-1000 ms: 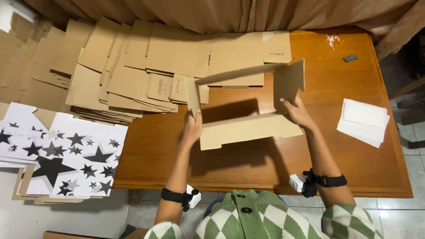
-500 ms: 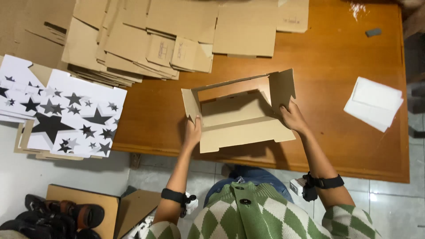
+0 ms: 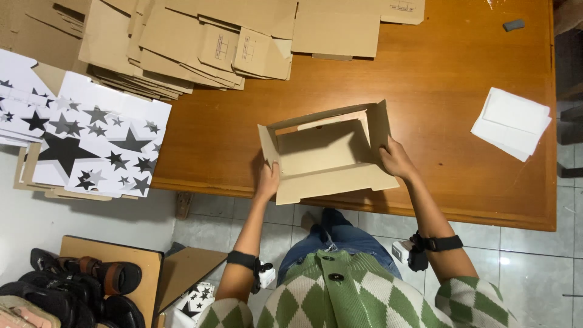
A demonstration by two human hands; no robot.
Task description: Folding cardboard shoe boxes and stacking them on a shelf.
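A half-folded brown cardboard box [image 3: 328, 152] stands on the front edge of the wooden table [image 3: 437, 109], its walls raised and its front flap lying flat toward me. My left hand [image 3: 268, 180] grips its left wall near the front corner. My right hand [image 3: 395, 160] holds the right wall, fingers against the outside. Both wrists carry black bands.
A large pile of flat cardboard blanks [image 3: 200, 42] covers the table's back left. White sheets printed with black stars [image 3: 91, 140] lie at the left. A stack of white paper [image 3: 512, 123] sits at the right. Shoes [image 3: 73, 291] rest on the floor at lower left.
The box has come down from a lifted, open sheet to a formed shape resting on the table. Both hands moved nearer to me, and the view shifted downward.
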